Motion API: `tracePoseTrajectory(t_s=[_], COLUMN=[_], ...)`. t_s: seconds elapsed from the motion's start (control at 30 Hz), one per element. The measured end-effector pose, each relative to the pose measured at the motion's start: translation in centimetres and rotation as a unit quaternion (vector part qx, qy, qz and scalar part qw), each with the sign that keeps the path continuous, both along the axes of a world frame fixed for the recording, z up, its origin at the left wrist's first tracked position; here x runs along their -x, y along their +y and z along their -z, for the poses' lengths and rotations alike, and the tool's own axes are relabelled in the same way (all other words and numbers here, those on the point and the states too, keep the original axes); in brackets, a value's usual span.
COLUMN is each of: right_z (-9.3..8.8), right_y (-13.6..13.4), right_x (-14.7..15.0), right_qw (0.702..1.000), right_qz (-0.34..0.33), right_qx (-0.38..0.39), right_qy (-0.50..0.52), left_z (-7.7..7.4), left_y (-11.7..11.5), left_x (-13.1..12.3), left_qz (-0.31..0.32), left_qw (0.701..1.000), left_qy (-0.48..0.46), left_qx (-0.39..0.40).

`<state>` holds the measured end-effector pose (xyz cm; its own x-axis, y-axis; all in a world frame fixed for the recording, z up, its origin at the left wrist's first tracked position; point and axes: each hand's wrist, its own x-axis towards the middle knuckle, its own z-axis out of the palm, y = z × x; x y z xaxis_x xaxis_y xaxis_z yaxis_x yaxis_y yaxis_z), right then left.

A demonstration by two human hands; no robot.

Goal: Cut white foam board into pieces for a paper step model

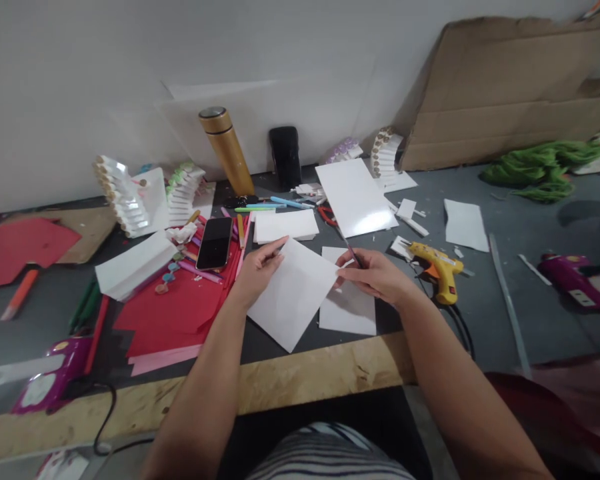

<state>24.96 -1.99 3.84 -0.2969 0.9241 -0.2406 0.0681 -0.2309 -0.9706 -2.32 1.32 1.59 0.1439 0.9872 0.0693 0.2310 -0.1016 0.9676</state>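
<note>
A white sheet of card (294, 293) is held tilted, corner up, above the table's front edge. My left hand (261, 270) is closed on its upper left edge, thumb on top. My right hand (373, 273) is closed round a thin dark pencil-like stick (349, 245), which points up and away. The fingertips of that hand also meet the card's right corner. Under and beside the held card lies another white sheet (353, 308). A small stack of white paper (286, 225) lies just behind my left hand.
A yellow glue gun (437, 270) lies right of my right hand, its cord hanging near the edge. A phone (215, 243) rests on red paper (173, 303) at left. Behind stand a gold flask (230, 157), a dark upright device (285, 157) and a large white sheet (357, 198).
</note>
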Motion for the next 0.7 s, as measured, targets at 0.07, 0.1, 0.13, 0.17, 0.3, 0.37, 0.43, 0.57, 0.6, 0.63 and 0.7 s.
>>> tracePoseTrajectory(t_s=[0.07, 0.1, 0.13, 0.17, 0.3, 0.37, 0.43, 0.57, 0.6, 0.63, 0.7], right_z=[0.1, 0.2, 0.4, 0.5, 0.7, 0.5, 0.2, -0.5, -0.7, -0.8, -1.1], right_y=[0.4, 0.7, 0.9, 1.2, 1.5, 1.5, 1.6, 2.0, 1.9, 1.8, 1.4], right_x=[-0.6, -0.9, -1.3, -1.5, -1.7, -1.5, -1.5, -2.2, -2.4, -2.6, -2.8], right_qw=[0.989, 0.968, 0.937, 0.902, 0.819, 0.813, 0.818, 0.840, 0.850, 0.864, 0.905], right_qz=[0.090, 0.138, 0.170, 0.178, 0.103, 0.075, 0.059, 0.025, 0.022, 0.026, 0.057], right_qx=[-0.055, -0.094, -0.131, -0.159, -0.150, -0.119, -0.102, -0.082, -0.079, -0.074, -0.045], right_qy=[-0.108, -0.188, -0.277, -0.361, -0.544, -0.565, -0.563, -0.536, -0.521, -0.497, -0.419], left_z=[-0.2, -0.2, -0.2, -0.2, -0.2, -0.3, -0.4, -0.3, -0.2, -0.2, 0.1], left_y=[-0.2, -0.3, -0.4, -0.4, -0.7, -0.8, -0.8, -0.7, -0.6, -0.5, 0.0], left_x=[-0.1, -0.2, -0.2, -0.3, -0.7, -0.7, -0.8, -0.9, -0.9, -0.9, -0.7], left_qz=[0.015, 0.029, 0.048, 0.067, 0.100, 0.095, 0.091, 0.071, 0.053, 0.027, -0.043], left_qw=[1.000, 1.000, 0.999, 0.997, 0.993, 0.993, 0.993, 0.992, 0.990, 0.987, 0.974], left_qy=[-0.003, -0.001, 0.004, 0.011, 0.023, 0.018, 0.007, -0.047, -0.075, -0.108, -0.181], left_qx=[0.004, 0.009, 0.016, 0.025, 0.060, 0.067, 0.074, 0.098, 0.106, 0.113, 0.126])
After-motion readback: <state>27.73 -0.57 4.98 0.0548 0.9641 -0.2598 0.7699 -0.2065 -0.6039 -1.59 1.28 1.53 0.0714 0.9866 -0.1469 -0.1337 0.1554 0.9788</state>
